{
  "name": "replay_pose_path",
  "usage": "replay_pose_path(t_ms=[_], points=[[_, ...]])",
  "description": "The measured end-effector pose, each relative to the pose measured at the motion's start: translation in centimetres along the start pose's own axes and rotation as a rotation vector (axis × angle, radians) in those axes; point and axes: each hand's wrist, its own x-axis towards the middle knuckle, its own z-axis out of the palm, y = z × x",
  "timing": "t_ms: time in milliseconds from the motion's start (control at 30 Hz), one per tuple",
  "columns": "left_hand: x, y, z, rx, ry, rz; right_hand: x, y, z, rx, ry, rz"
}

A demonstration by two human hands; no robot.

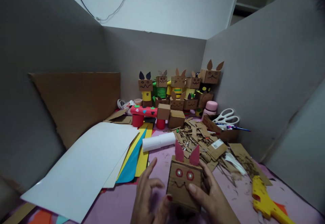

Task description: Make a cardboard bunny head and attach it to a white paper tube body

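Observation:
A small cardboard box head [183, 183] with two pink ears, red ring eyes and a drawn mouth stands low in the middle of the view. My right hand [212, 197] wraps its right side, thumb across the front. My left hand [148, 197] sits at its left side, fingers spread and curled, the thumb tip touching the box's lower left corner.
White, yellow and blue paper sheets [83, 170] lie to the left, with a white paper roll [158, 141] behind the box. Cardboard scraps [200, 139], scissors [225, 116] and a yellow glue gun [266, 202] are at right. Several finished box figures [177, 88] line the back wall.

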Motion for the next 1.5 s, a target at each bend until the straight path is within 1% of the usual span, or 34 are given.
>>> replay_pose_path(t_ms=[133,200,267,433,533,633,700,800,867,933,1133,1300,1400,1500], points=[[0.3,-0.2,1.1,-0.291,-0.047,-0.264,-0.8,0.7,0.5,0.032,-0.126,0.016],[0.4,-0.3,1.4,-0.404,-0.078,-0.348,-1.0,0.7,0.7,0.047,-0.170,0.034],[0.4,-0.2,1.4,-0.447,-0.090,-0.390,-1.1,0.5,1.0,0.064,-0.201,0.061],[0.1,0.0,1.2,-0.345,-0.089,-0.345,-1.2,-0.6,1.4,0.028,-0.264,0.075],[-0.1,-0.2,1.3,-0.278,-0.094,-0.313,-1.2,-0.7,1.3,-0.077,-0.235,0.072],[-0.1,-0.3,1.4,-0.256,-0.100,-0.291,-1.3,-0.4,1.0,-0.233,-0.211,0.000],[-0.1,-0.3,1.3,-0.262,-0.100,-0.314,-1.3,-0.2,0.8,-0.292,-0.210,-0.042],[0.1,-0.1,1.1,-0.290,-0.101,-0.387,-1.2,0.1,0.6,-0.263,-0.207,-0.024],[0.2,-0.1,1.0,-0.310,-0.103,-0.399,-1.2,0.2,0.5,-0.230,-0.194,-0.013],[0.2,-0.1,1.1,-0.321,-0.106,-0.390,-1.1,0.1,0.4,-0.201,-0.190,-0.017],[0.0,-0.6,1.3,-0.291,-0.118,-0.393,-1.2,-0.4,0.7,-0.125,-0.242,0.020],[0.0,-0.7,1.3,-0.287,-0.133,-0.369,-1.2,-0.4,0.6,-0.160,-0.243,0.008],[-0.1,-0.6,1.1,-0.246,-0.130,-0.339,-1.2,-0.4,0.5,-0.186,-0.241,0.009],[0.0,-0.5,1.0,-0.214,-0.159,-0.318,-1.4,-0.4,0.5,-0.206,-0.219,0.022]])
